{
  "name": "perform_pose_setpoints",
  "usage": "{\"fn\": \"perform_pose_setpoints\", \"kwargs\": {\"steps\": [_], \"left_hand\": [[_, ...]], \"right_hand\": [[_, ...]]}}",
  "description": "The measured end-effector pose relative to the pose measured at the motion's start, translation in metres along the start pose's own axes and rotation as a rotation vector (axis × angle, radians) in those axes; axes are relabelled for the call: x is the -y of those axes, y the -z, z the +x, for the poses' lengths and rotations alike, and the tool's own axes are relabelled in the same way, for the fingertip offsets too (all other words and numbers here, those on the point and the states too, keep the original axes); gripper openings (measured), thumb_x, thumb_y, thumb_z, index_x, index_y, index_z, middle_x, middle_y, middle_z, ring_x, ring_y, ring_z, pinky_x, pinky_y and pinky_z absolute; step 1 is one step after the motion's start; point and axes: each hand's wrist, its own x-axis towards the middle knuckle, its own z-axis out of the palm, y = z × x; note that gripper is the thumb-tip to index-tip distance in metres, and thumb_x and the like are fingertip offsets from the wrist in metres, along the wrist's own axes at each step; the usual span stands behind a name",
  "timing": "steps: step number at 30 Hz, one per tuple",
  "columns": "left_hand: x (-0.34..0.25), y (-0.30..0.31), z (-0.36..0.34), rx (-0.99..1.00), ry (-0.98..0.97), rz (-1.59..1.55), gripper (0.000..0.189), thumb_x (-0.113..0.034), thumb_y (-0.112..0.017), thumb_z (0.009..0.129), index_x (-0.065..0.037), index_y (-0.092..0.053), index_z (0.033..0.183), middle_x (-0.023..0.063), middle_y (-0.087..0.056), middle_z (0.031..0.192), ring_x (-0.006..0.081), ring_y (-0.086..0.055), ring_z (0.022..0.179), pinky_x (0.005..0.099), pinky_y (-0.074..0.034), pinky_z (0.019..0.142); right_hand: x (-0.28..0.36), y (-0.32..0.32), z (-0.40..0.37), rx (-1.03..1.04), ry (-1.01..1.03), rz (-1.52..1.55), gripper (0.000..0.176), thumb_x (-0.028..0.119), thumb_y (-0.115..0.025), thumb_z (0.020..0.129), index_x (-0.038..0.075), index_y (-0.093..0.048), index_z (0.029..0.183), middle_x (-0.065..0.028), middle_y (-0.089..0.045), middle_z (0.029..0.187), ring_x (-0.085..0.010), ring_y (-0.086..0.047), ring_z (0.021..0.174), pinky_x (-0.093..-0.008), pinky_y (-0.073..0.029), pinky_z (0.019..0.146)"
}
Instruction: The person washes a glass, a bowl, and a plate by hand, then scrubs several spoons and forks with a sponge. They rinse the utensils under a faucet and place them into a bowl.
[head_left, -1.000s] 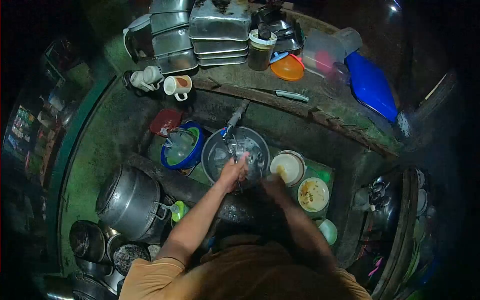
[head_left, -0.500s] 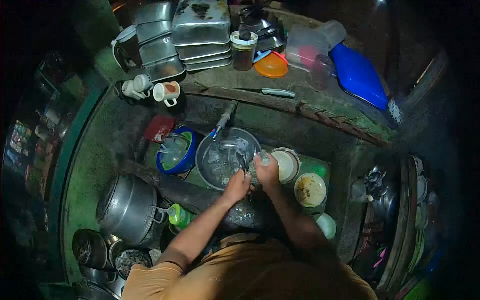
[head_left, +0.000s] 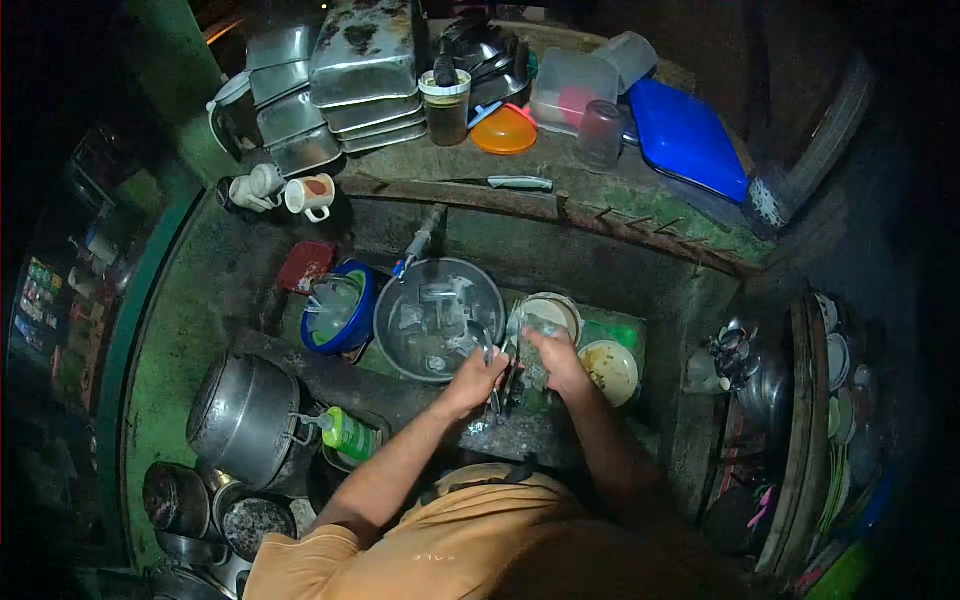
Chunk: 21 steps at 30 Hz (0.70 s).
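The left hand (head_left: 478,375) is curled shut around a small bunch of cutlery (head_left: 497,392), which hangs just below its knuckles, over the dark front ledge of the sink (head_left: 520,430). The right hand (head_left: 555,355) sits just beside it, touching the same bunch, fingers bent inward (whether they truly grip anything is too blurred to tell). Both hands are at the near rim of the metal basin (head_left: 440,318), which stands under the tap (head_left: 415,245). A white bowl (head_left: 545,310) lies just beyond the right hand, a dirty plate (head_left: 612,370) to its right.
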Motion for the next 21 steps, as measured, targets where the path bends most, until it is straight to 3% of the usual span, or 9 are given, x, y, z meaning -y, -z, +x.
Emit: {"fn": "perform_pose_setpoints", "kwargs": {"steps": [2,4,8,9,13,16,18,19,21], "left_hand": [[-0.004,0.0,0.003,-0.061,0.134,0.04,0.018,-0.024,-0.049,0.096,-0.008,-0.052,0.09,-0.0024,-0.045,0.066,0.008,-0.041,0.056,0.0254,-0.036,0.05],[-0.007,0.0,0.006,-0.13,0.039,-0.025,0.016,-0.023,-0.05,0.096,-0.008,-0.048,0.091,-0.0026,-0.045,0.066,0.0081,-0.042,0.056,0.0261,-0.036,0.05],[-0.008,-0.013,0.008,-0.14,0.058,-0.018,0.018,-0.024,-0.045,0.098,-0.007,-0.049,0.094,-0.0012,-0.048,0.069,0.0092,-0.048,0.06,0.024,-0.039,0.052],[-0.007,-0.023,0.007,-0.129,0.037,-0.047,0.02,-0.025,-0.043,0.099,-0.007,-0.05,0.096,-0.0004,-0.049,0.07,0.0096,-0.05,0.062,0.0232,-0.04,0.053],[-0.003,-0.045,0.007,-0.124,0.064,-0.063,0.024,-0.026,-0.041,0.1,-0.004,-0.05,0.103,0.0032,-0.054,0.076,0.0107,-0.054,0.063,0.0237,-0.042,0.055],[0.005,-0.04,0.013,-0.15,-0.092,0.074,0.023,-0.024,-0.048,0.097,-0.002,-0.053,0.101,0.0044,-0.057,0.075,0.0129,-0.055,0.062,0.0282,-0.044,0.056],[-0.003,-0.036,0.01,-0.21,-0.142,0.396,0.022,-0.022,-0.055,0.094,0.0,-0.059,0.096,0.0054,-0.059,0.071,0.0147,-0.054,0.063,0.0322,-0.044,0.058],[0.007,-0.034,0.013,-0.256,-0.275,0.384,0.021,-0.019,-0.057,0.091,0.002,-0.062,0.092,0.0102,-0.062,0.069,0.0209,-0.056,0.062,0.0354,-0.045,0.06],[-0.009,-0.036,0.004,-0.25,-0.355,0.457,0.02,-0.017,-0.058,0.09,0.002,-0.062,0.094,0.0132,-0.062,0.071,0.0244,-0.059,0.064,0.0356,-0.045,0.061]], "right_hand": [[0.004,0.008,-0.006,0.015,-0.021,-0.026,0.017,0.012,-0.061,0.087,0.0,-0.061,0.099,-0.007,-0.064,0.086,-0.0182,-0.063,0.071,-0.0326,-0.052,0.053],[0.023,0.009,-0.019,0.086,-0.244,-0.03,0.015,0.012,-0.064,0.085,-0.001,-0.063,0.093,-0.0077,-0.062,0.082,-0.0181,-0.061,0.07,-0.0328,-0.051,0.057],[0.019,0.011,-0.012,-0.134,-0.007,0.155,0.018,0.013,-0.063,0.085,0.0,-0.06,0.098,-0.0061,-0.063,0.082,-0.017,-0.061,0.064,-0.0308,-0.051,0.052],[0.021,0.007,-0.013,-0.191,0.003,0.166,0.023,0.016,-0.062,0.086,0.0,-0.058,0.102,-0.0075,-0.063,0.09,-0.0191,-0.061,0.076,-0.0322,-0.051,0.064],[-0.027,0.025,0.023,-0.446,0.188,0.034,0.031,0.019,-0.061,0.088,-0.002,-0.056,0.111,-0.0106,-0.06,0.108,-0.0208,-0.056,0.1,-0.0349,-0.043,0.085],[0.003,0.013,-0.004,-0.311,0.174,0.193,0.037,0.021,-0.062,0.088,-0.001,-0.054,0.116,-0.0117,-0.058,0.112,-0.0222,-0.055,0.102,-0.0354,-0.044,0.085],[0.004,0.012,-0.004,-0.287,0.15,0.238,0.038,0.022,-0.061,0.089,-0.001,-0.053,0.118,-0.012,-0.058,0.112,-0.0224,-0.055,0.102,-0.0354,-0.044,0.085],[0.005,0.012,-0.004,-0.264,0.128,0.281,0.039,0.022,-0.06,0.089,-0.002,-0.051,0.119,-0.0123,-0.058,0.112,-0.0227,-0.055,0.102,-0.0354,-0.044,0.085],[0.013,0.003,-0.006,-0.363,0.117,0.123,0.038,0.022,-0.059,0.09,-0.002,-0.051,0.119,-0.0122,-0.059,0.11,-0.0223,-0.056,0.101,-0.0351,-0.044,0.084]]}}
